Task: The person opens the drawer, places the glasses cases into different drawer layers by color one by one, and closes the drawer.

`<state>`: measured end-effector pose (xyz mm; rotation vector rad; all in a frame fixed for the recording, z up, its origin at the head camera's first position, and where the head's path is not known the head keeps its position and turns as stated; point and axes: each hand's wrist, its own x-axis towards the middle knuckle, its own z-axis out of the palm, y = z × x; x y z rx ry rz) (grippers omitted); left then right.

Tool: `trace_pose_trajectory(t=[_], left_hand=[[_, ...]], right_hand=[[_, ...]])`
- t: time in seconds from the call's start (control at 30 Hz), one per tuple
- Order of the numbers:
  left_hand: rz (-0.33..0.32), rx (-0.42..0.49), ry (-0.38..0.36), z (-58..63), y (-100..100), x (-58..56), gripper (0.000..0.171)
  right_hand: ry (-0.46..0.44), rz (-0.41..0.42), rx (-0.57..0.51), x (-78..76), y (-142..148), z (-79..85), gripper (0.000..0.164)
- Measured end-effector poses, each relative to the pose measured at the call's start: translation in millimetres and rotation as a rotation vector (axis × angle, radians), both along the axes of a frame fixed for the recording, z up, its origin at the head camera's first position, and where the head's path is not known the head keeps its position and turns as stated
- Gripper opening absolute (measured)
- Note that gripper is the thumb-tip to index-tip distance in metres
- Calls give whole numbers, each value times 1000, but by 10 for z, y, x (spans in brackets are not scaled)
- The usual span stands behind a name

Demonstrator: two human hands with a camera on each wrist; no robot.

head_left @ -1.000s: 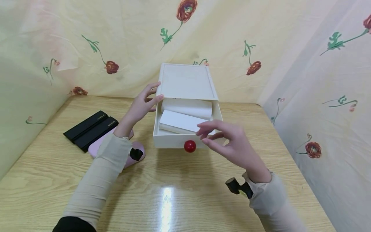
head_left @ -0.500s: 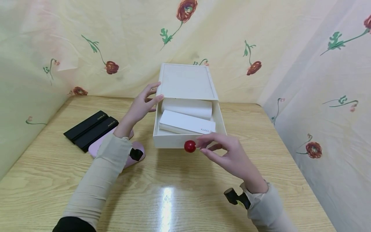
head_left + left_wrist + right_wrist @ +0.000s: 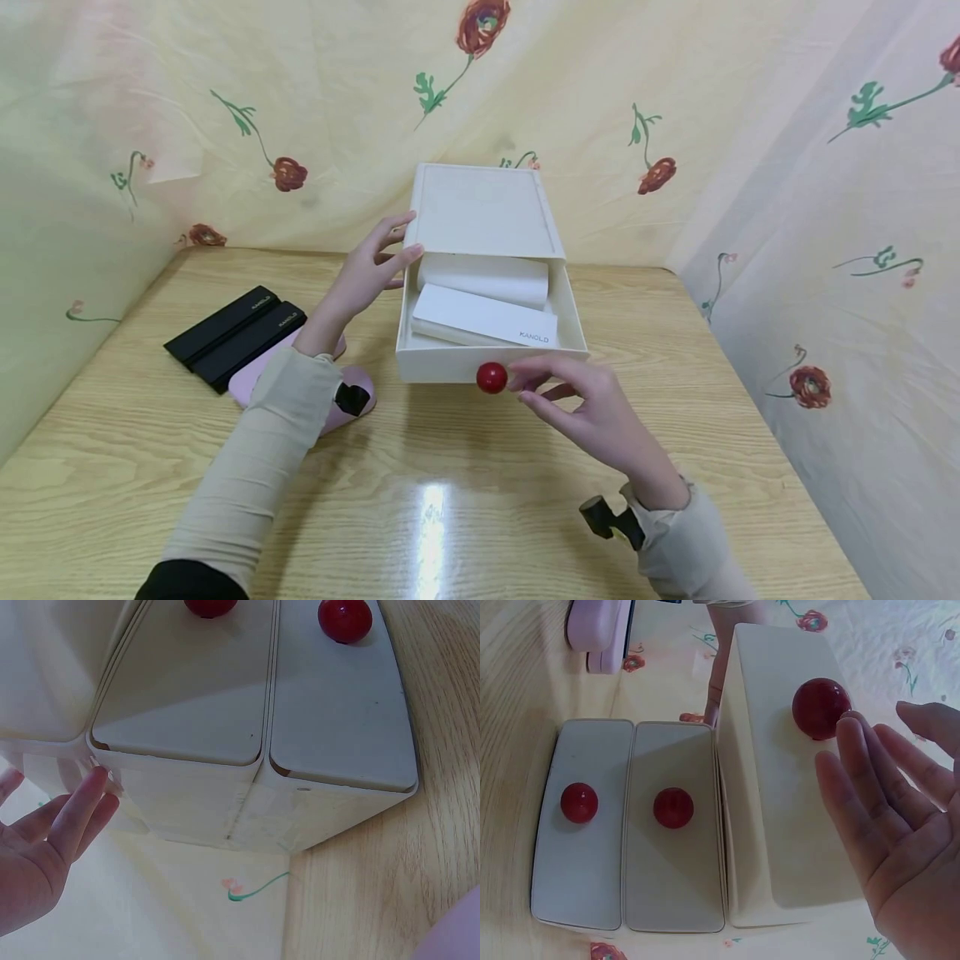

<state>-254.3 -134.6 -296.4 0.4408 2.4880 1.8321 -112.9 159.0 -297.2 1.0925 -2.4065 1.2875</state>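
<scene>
A white drawer cabinet (image 3: 487, 208) stands on the table with its top drawer (image 3: 435, 365) pulled out. My left hand (image 3: 362, 279) steadies the cabinet's left side near the top, thumb at the upper edge and fingers extended along the wall. At the drawer front, my right hand (image 3: 592, 408) has its fingertips right beside the red round knob (image 3: 491, 377); in the right wrist view the thumb is apart and the fingers (image 3: 859, 776) are fairly straight. Inside the drawer lie a white box lettered KANOLD (image 3: 480, 317) and a white rounded item (image 3: 483, 279) behind it.
Two lower drawers (image 3: 585, 877) with red knobs are closed, seen in the right wrist view. Left of the cabinet, two black flat cases (image 3: 225, 329) lie beside lilac items (image 3: 251, 379), partly hidden by the left arm. A flower-printed cloth (image 3: 337, 100) hangs behind the table.
My right hand has come down from over the drawer's front rim to beside the red knob, uncovering the white box's lettering. The left hand and the drawer have stayed put.
</scene>
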Motion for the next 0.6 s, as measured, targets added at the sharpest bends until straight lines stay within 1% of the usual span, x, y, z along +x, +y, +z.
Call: trace_pose_trajectory(t=[0.17,0.33,0.47,0.6], left_hand=[[-5,-1,-11,4,-2,1,58],[-6,5,-21,13,1,7,58],[-6,8,-23,23,5,17,58],[-6,9,-18,25,5,20,57]], right_hand=[[-87,-79,67,38,-6,-13,29],[-158,-133,129,57,-28,-15,22],[-204,-140,146,55,-66,-32,16],[-268,-136,140,58,-100,-38,14]])
